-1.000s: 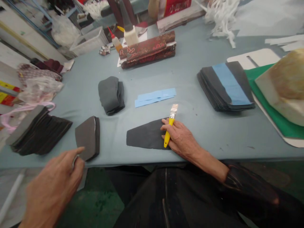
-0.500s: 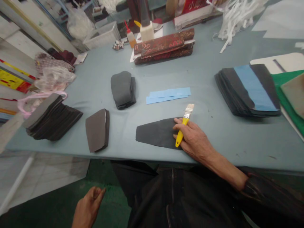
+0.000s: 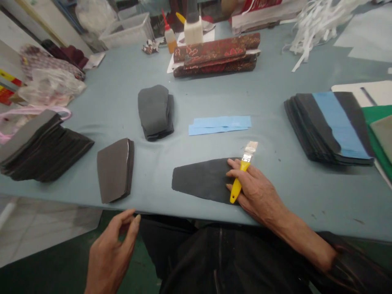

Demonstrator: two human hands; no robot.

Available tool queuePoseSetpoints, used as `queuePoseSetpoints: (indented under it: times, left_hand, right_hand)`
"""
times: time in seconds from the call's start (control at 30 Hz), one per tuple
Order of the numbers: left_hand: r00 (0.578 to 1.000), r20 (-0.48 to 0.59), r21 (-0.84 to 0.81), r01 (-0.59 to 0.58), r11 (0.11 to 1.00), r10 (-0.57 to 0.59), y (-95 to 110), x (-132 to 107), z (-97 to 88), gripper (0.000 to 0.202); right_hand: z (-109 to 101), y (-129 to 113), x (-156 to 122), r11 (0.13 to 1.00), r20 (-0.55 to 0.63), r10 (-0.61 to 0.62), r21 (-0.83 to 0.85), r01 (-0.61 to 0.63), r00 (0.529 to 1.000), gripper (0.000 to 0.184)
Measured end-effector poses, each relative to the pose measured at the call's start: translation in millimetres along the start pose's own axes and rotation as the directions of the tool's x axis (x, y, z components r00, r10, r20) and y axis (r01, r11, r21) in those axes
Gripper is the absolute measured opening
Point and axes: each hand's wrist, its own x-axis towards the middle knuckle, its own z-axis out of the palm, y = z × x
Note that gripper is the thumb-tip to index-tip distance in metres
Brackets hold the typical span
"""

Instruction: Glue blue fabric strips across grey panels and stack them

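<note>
A paintbrush with a yellow handle and pale bristles is held in my right hand, bristles pointing away from me. The fingertips of that hand rest on a dark grey tapered piece lying flat near the table's front edge. My left hand hovers below the edge, thumb and fingers apart, holding nothing. Closest to it is a small stack of brownish-grey pieces. Beyond the flat piece lie light blue strips, and left of these a folded grey stack.
A thick dark stack stands at the left edge. On the right is a dark stack with a blue band. Patterned dark red rolls, a glue bottle and white strips lie at the back of the table.
My left hand has risen toward the table edge, and its fingers have opened from a closed pose. My right hand stays on the grey piece with the brush. The view has shifted slightly.
</note>
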Motion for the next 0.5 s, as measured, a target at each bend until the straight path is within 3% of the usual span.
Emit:
queuePoseSetpoints:
  times: [0.07, 0.17, 0.23, 0.3, 0.4, 0.5]
  left_hand:
    - [0.970, -0.025, -0.002, -0.243, 0.970, 0.243, 27.2, 25.6, 12.5, 0.053]
    - [0.841, 0.008, 0.051, -0.541, 0.839, 0.541, 58.1, 59.1, 36.3, 0.059]
    - [0.763, 0.050, 0.110, -0.645, 0.756, 0.644, 72.9, 75.2, 52.1, 0.065]
    - [0.714, 0.108, 0.156, -0.699, 0.698, 0.691, 84.4, 86.9, 65.9, 0.073]
    - [0.698, 0.191, 0.204, -0.716, 0.668, 0.690, 95.1, 96.8, 79.0, 0.084]
    - [0.752, 0.215, 0.276, -0.659, 0.700, 0.623, 90.3, 91.2, 74.2, 0.092]
  right_hand:
    - [-1.9, -1.0, 0.0, 1.000, 0.009, -0.005, -0.004, 0.005, 1.000, 0.022]
    - [-3.5, -3.2, 0.4, 1.000, 0.020, 0.002, -0.015, -0.002, 1.000, 0.023]
    - [-3.9, -4.7, 0.8, 1.000, 0.022, 0.013, -0.017, -0.012, 1.000, 0.023]
    - [-4.2, -5.8, 1.3, 1.000, 0.025, 0.024, -0.010, -0.024, 0.999, 0.023]
    - [-4.9, -6.6, 1.9, 0.999, 0.037, 0.041, 0.002, -0.041, 0.998, 0.024]
    - [-5.5, -6.6, 2.2, 0.999, 0.037, 0.042, 0.006, -0.042, 0.998, 0.025]
